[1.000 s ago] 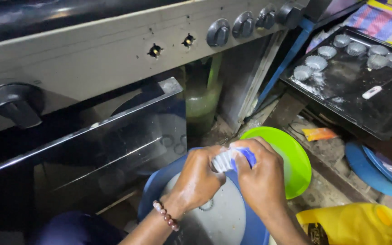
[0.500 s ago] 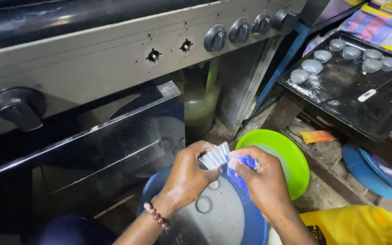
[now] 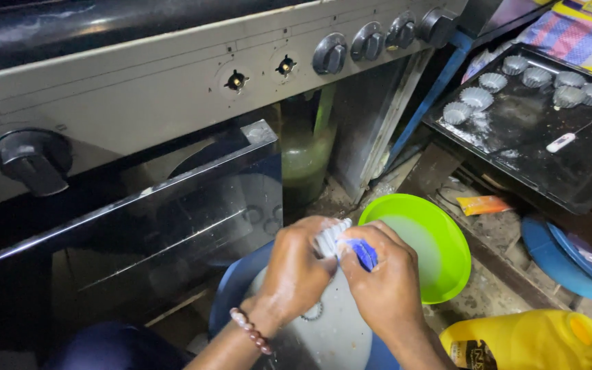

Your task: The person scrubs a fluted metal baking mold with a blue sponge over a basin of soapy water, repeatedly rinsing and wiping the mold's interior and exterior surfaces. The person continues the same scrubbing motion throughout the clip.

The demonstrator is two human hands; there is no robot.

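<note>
Both hands meet just above the blue bowl (image 3: 241, 291), which sits in front of the oven door (image 3: 173, 226). The left hand (image 3: 296, 270) has its fingers curled tight around a small stack of white paper cups (image 3: 329, 238) — the ribbed edges stick out above the thumb. The right hand (image 3: 381, 281) pinches the same stack from the other side, fingers closed narrow, with a blue piece (image 3: 363, 253) tucked under them. I cannot tell what the blue piece is. A bead bracelet (image 3: 249, 330) sits on the left wrist.

Right of the blue bowl lies a green bowl (image 3: 440, 240), touching it or nearly so. Past the green bowl, a small orange packet (image 3: 484, 204) lies flat on the ground. Further on from the blue bowl, higher up, a black tray (image 3: 549, 137) holds white paper cups in two loose rows and a little white stick. A yellow jug (image 3: 543, 339) with a dark label lies low, near the right wrist.

Half a second ago the stack stood out more above the hands — now both hands close further over it. They sit at the same spot over the blue bowl.
</note>
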